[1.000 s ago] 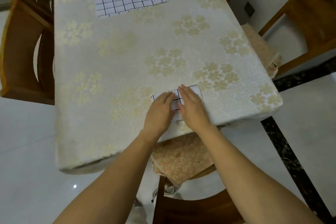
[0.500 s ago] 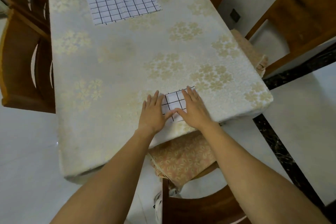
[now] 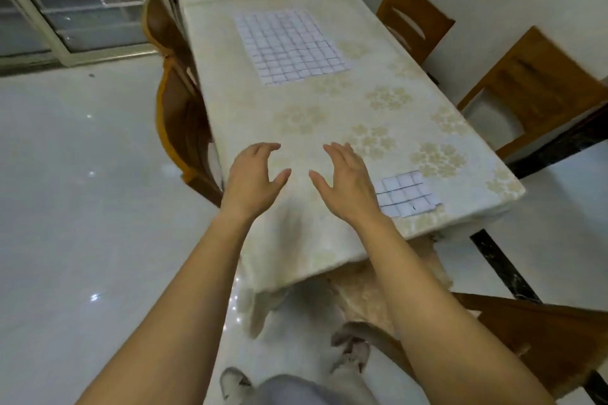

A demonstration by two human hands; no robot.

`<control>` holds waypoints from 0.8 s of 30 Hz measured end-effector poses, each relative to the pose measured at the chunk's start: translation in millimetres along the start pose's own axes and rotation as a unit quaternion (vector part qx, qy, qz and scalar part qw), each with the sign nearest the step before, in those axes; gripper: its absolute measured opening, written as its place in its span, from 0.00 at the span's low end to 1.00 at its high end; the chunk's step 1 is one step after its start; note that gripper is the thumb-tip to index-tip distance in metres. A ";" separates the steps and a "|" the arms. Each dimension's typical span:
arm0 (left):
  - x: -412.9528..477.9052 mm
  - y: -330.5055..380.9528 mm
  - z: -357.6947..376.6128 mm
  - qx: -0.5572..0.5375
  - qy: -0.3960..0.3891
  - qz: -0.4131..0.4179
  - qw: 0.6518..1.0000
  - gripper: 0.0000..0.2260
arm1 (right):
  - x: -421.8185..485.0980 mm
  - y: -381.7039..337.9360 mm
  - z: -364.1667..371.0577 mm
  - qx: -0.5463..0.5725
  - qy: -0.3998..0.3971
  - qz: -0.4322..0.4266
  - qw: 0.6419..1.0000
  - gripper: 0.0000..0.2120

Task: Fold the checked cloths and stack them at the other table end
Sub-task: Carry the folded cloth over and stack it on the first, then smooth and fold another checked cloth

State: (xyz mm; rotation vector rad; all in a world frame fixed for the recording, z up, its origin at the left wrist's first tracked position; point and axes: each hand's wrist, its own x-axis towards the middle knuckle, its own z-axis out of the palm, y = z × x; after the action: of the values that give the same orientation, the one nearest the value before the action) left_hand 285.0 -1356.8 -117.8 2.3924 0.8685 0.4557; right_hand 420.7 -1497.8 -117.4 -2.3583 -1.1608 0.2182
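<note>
Cream tablecloth [image 3: 329, 148]: pale, with faint gold flower clusters, it covered the whole long table.
Folded cloth [image 3: 408, 192]: a small white checked packet lay flat near the table's near right corner, just beside the right wrist; touching or not, I could not tell.
Unfolded cloth [image 3: 289, 46]: a large checked sheet was spread flat toward the far end, well apart from both hands.
Left hand [image 3: 253, 181]: it was over the bare tablecloth, palm down, fingers loosely curled and apart, gripping nothing.
Right hand [image 3: 345, 181]: beside the left with a gap between, its fingers were spread and empty.
Chairs [image 3: 414, 20]: wooden ones stood along both sides.
</note>
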 end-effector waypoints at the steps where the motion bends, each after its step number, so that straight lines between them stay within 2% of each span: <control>1: -7.9 -14.7 -18.4 0.004 0.007 0.001 1.000 0.23 | -2.2 -20.7 7.6 0.001 0.006 0.000 1.000 0.30; 10: -16.5 -113.9 -128.1 0.040 0.044 0.032 0.998 0.23 | 29.3 -154.6 58.0 -0.035 0.042 -0.042 0.998 0.26; 17: 25.6 -164.1 -180.8 0.056 0.034 0.023 0.998 0.22 | 70.6 -196.1 89.3 -0.013 0.041 -0.014 0.999 0.25; 24: 106.7 -217.2 -199.8 0.082 -0.005 0.035 0.996 0.24 | 155.2 -222.6 127.3 0.026 0.040 0.021 0.999 0.26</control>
State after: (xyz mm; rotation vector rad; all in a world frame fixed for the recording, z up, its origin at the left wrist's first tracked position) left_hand 163.0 -1070.8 -76.1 2.5800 0.8493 0.4134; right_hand 317.4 -1216.7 -104.4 -2.3264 -1.0552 0.1640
